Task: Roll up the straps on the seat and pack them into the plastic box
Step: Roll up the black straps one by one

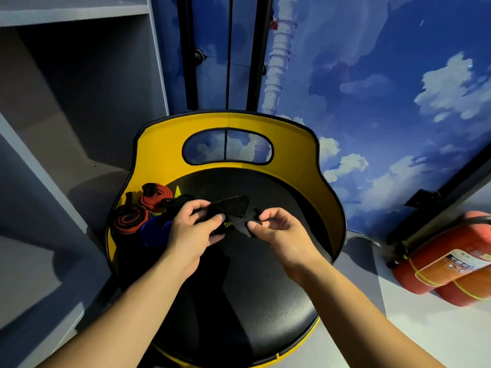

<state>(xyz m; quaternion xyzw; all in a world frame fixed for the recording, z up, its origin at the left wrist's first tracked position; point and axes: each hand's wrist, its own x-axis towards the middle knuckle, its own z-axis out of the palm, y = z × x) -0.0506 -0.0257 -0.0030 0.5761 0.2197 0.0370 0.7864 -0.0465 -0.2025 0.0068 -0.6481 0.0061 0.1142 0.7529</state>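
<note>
**Two hands working a black strap above a round seat**

The left hand (195,227) is gripping a black strap (233,208), its fingers (216,217) curling over the fabric near yellow lettering. The right hand (276,229) is pinching the strap's other end between thumb and forefinger. The strap is hanging slack and partly folded between them, just above the seat (252,282); its weave is looking coarse and matte.

The seat is showing a round black cushion with a fine leather-like grain and a soft sheen. A curved yellow backrest (305,160), smooth and edged in dark piping, is wrapping the far half of the cushion, with an oval cut-out in its centre. The near half of the cushion is lying open toward the viewer, bounded only by a yellow rim.

Against the backrest's left wall, two rolled red-and-black straps (132,219) are sitting coiled, one beside the other, with a blue item (152,232) just beside them, its form being hard to tell. These are crowding the left edge next to the left hand.

A grey shelf unit (66,128) is standing close on the left. On the right, red fire extinguishers (446,258) are lying on the pale floor (425,328), apart from the seat. A wall painted with blue sky and clouds (385,102) is rising behind.
</note>
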